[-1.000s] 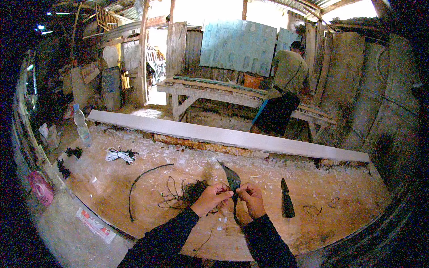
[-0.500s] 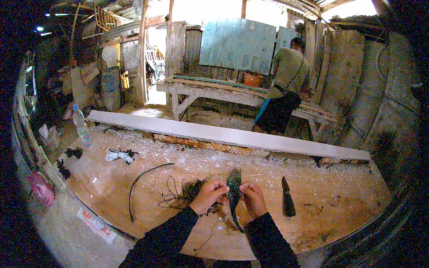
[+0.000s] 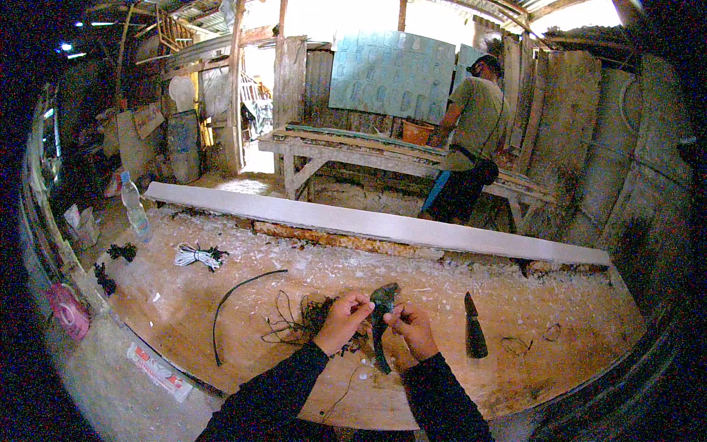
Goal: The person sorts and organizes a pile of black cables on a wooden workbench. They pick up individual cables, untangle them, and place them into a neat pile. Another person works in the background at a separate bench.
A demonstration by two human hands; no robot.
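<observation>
Head view: we see two hands handling a dark, flexible strip point(image 3: 378, 335) above the wooden worktop point(image 3: 515, 383).
The left hand point(image 3: 342, 324), fingertips nearly closed, pinches its left edge; the right hand point(image 3: 414, 330), just as narrow, pinches the right. We judge turning or shaping it to be the step in hand; the next move calls for light, steady fingertips. We cannot make out its material, and the left hand partly hides tangled cord point(image 3: 315, 312).
</observation>
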